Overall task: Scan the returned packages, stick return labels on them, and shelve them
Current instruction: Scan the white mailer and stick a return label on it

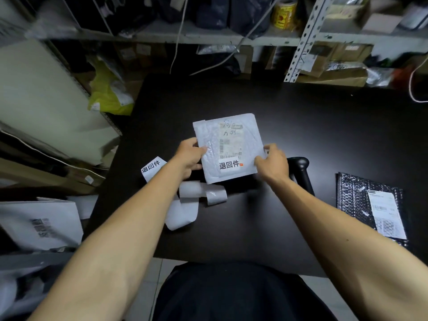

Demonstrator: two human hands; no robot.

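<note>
A white bubble mailer [228,135] is held tilted above the black table [301,126]. It carries a shipping label and a white return label [229,164] printed in black near its lower edge. My left hand [191,156] grips its left edge with the thumb on top. My right hand [273,164] holds its right lower corner with curled fingers. A strip of return labels [152,166] and curled backing paper [199,195] lie beneath my left wrist. A black handheld scanner [301,170] lies just right of my right hand.
A black bubble mailer [370,205] with a white label lies at the table's right edge. Metal shelves [231,38] full of parcels run along the back. Cardboard and white parcels [41,225] crowd the left side. A yellow tape roll [283,12] stands on the shelf.
</note>
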